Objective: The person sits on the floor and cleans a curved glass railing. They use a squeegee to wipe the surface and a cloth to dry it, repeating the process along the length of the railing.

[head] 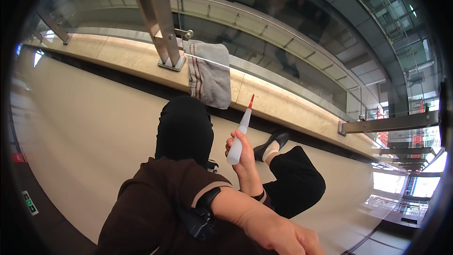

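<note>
My right hand [244, 152] is closed around a translucent white plastic squeeze bottle [235, 153] with a long tapered nozzle and a red tip. The bottle tilts, its tip pointing away from me over the beige stone ledge [269, 108]; I cannot tell whether it touches. My left forearm reaches across my body at the bottom, and my left hand [293, 237] is partly cut off by the picture's lower edge. Its fingertips are hidden. Beyond my knee a grey towel [212, 78] with dark red stripes drapes over the ledge, against the glass panel.
A steel railing post [170, 51] is bolted to the ledge beside the towel. Another steel post [385, 124] stands at the right. Glass panels [247, 35] rise behind the ledge. The glossy beige floor [88, 124] spreads around my legs, and my black shoe [270, 145] is near the dark skirting.
</note>
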`<state>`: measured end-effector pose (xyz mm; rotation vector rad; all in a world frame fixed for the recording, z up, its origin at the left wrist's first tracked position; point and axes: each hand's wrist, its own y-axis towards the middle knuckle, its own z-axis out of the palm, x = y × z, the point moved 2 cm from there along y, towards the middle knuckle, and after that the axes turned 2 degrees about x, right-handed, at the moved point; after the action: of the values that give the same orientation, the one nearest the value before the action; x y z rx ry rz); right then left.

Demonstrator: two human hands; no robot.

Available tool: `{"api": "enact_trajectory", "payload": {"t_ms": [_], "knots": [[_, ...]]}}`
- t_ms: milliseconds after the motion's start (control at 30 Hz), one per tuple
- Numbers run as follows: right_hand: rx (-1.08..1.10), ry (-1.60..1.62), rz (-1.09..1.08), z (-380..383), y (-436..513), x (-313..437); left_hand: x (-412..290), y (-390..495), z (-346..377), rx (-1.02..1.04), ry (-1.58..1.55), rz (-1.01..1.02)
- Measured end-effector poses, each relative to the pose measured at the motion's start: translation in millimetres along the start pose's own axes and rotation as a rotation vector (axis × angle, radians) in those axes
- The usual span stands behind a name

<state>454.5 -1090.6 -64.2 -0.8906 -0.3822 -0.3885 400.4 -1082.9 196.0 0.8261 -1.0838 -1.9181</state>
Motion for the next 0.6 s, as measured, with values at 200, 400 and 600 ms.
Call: {"api": "enact_trajectory", "payload": {"t_ms": [200,400,600], "knots": [[-0.068,-0.141,0.050,-23.9,18.0,9.5,-2.2,9.0,-41.2,0.091,-0.156,0.065],[-0.160,-0.292,0.008,-29.0,32.7,22.4,-18.0,6.1,-51.7,-0.033,-0.131,-0.154],[-0.096,-0.430,0.072,-20.3,41.7,28.5,-30.5,13.9,-51.3,-0.020,-0.017,0.002]]}}
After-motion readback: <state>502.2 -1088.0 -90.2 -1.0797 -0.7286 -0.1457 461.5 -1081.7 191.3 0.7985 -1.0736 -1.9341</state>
